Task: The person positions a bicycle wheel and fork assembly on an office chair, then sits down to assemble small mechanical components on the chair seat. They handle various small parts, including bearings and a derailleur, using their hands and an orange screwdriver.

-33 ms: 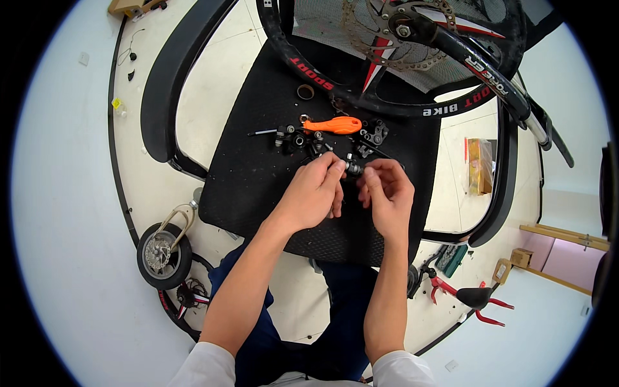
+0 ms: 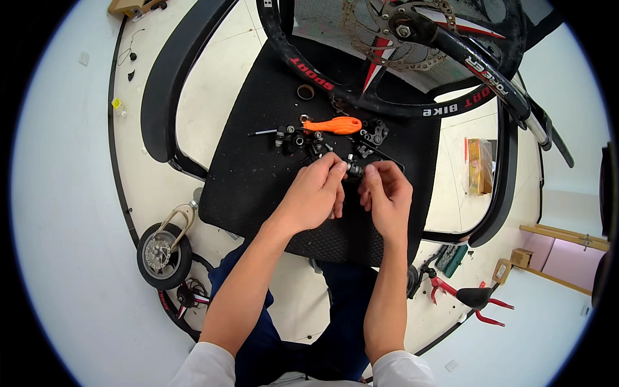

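Between my two hands is a small black and silver metal bicycle part [image 2: 353, 169], held just above the chair seat. My left hand [image 2: 314, 195] pinches its left end between thumb and forefinger, the other fingers curled below. The thumb and fingers of my right hand [image 2: 388, 197] close on its right end, partly hiding it. Just beyond my hands lie several small black and metal parts [image 2: 298, 138], an orange-handled tool [image 2: 332, 125] and a dark jointed metal piece [image 2: 375, 133]. A thin metal rod [image 2: 261, 133] points out to the left.
The black chair seat [image 2: 245, 174] has armrests at left [image 2: 161, 97] and right [image 2: 506, 174]. A bicycle wheel [image 2: 322, 80] with a brake disc and fork leans over its far side. A small wheel [image 2: 163, 256] and a red frame piece [image 2: 445, 285] lie on the floor.
My right hand has shifted very slightly to the left around the small part. Everything else stays as it was.
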Action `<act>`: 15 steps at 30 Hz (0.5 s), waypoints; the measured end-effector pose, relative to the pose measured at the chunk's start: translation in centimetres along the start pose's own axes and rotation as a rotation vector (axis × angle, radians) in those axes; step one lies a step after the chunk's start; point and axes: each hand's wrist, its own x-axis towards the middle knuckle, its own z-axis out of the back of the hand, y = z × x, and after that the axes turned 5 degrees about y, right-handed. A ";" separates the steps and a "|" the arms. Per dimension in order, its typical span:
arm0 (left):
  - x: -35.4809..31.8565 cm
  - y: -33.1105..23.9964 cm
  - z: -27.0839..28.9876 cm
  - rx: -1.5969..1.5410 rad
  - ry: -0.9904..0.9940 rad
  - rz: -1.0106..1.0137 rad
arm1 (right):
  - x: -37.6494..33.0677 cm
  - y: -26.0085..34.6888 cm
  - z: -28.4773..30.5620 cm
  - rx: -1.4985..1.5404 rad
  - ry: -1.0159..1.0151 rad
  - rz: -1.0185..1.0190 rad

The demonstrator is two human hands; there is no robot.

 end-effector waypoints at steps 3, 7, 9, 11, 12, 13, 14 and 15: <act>0.1 0.0 -0.7 0.026 0.024 -0.020 | 0.5 -1.5 0.5 -0.232 0.003 0.009; 0.2 0.1 -0.9 0.062 0.030 -0.034 | 0.7 -1.5 0.1 -0.335 -0.040 0.081; 0.2 0.2 -0.7 0.116 0.029 -0.035 | 0.6 -1.4 0.2 -0.407 -0.032 0.112; 0.1 0.1 -0.4 0.066 0.027 0.019 | 0.5 -0.6 -0.2 -0.431 -0.002 0.149; 0.1 0.1 -0.3 0.041 0.026 0.046 | 0.4 -0.3 -0.3 -0.443 0.013 0.167; 0.1 0.1 -0.3 0.033 0.022 0.058 | 0.5 -0.5 -0.4 -0.425 0.013 0.214; 0.1 0.2 -0.4 0.025 0.018 0.070 | 0.7 -0.8 -0.4 -0.406 0.013 0.261; 0.2 0.3 -0.5 0.018 0.015 0.082 | 0.7 -1.0 -0.4 -0.387 0.012 0.308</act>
